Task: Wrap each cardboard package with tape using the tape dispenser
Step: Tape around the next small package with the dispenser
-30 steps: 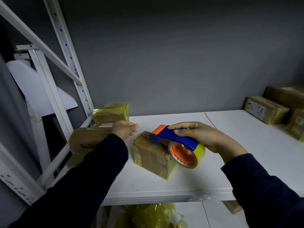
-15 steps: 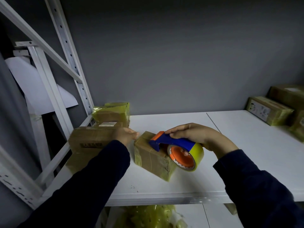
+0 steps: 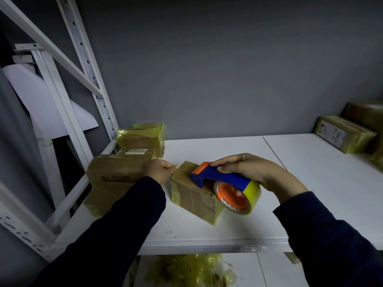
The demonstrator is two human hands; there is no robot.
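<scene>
Head view: brown cardboard package (image 3: 193, 196) is held at its corner by left hand (image 3: 159, 170); blue-and-orange plastic tape dispenser (image 3: 227, 180), gripped by right hand (image 3: 253, 170), is pressed onto it.

Left hand (image 3: 160, 170) curled, right hand (image 3: 256, 171) gripping, both reaching forward.
</scene>
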